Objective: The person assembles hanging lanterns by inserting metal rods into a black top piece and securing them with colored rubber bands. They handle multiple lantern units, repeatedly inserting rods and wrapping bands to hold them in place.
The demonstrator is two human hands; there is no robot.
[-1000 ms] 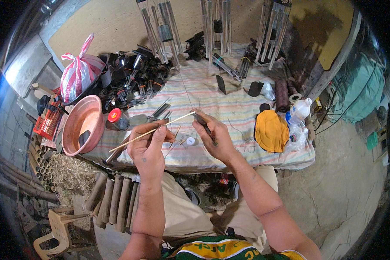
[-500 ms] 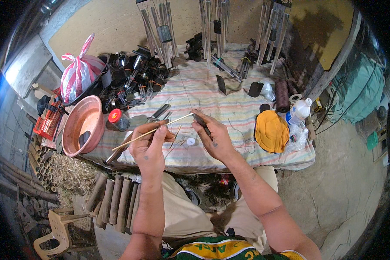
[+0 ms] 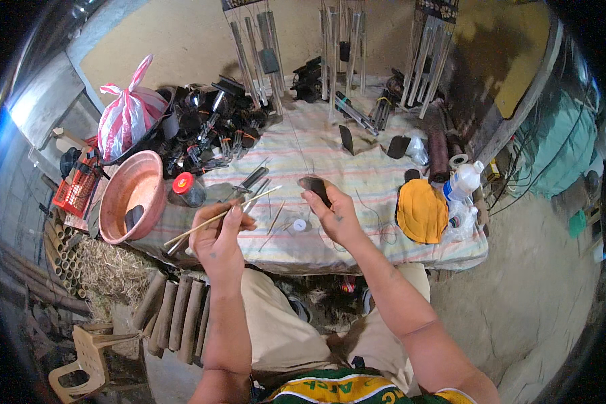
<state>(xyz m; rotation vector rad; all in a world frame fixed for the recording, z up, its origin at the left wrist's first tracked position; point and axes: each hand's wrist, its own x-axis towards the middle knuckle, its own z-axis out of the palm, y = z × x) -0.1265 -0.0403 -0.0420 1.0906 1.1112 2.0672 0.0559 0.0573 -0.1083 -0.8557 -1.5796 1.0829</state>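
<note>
My left hand (image 3: 220, 239) pinches a thin wooden stick (image 3: 212, 219), which slants up to the right with its tip over the table. My right hand (image 3: 337, 214) grips a small dark flat piece (image 3: 314, 189) between thumb and fingers, and a fine thread runs upward from near it. A gap separates the stick's tip from the dark piece. Between and below the hands stands a small white-topped container (image 3: 300, 226). Beyond my left hand lie dark slim tools (image 3: 252, 178). Two dark flat pieces, one of them this upright plate (image 3: 346, 139), are farther back on the cloth.
At left are a pink basin (image 3: 156, 176), a red-lidded jar (image 3: 187, 188) and a heap of dark chime parts (image 3: 222, 128). Metal wind chimes (image 3: 347, 54) hang at the back. An orange-yellow cloth (image 3: 421, 212), a white bottle (image 3: 463, 180) and brown thread spools (image 3: 438, 155) sit right.
The stick's tip has come away from the dark piece, as my left hand moved left and slightly down. My right hand has tilted the piece so that more of its flat face shows.
</note>
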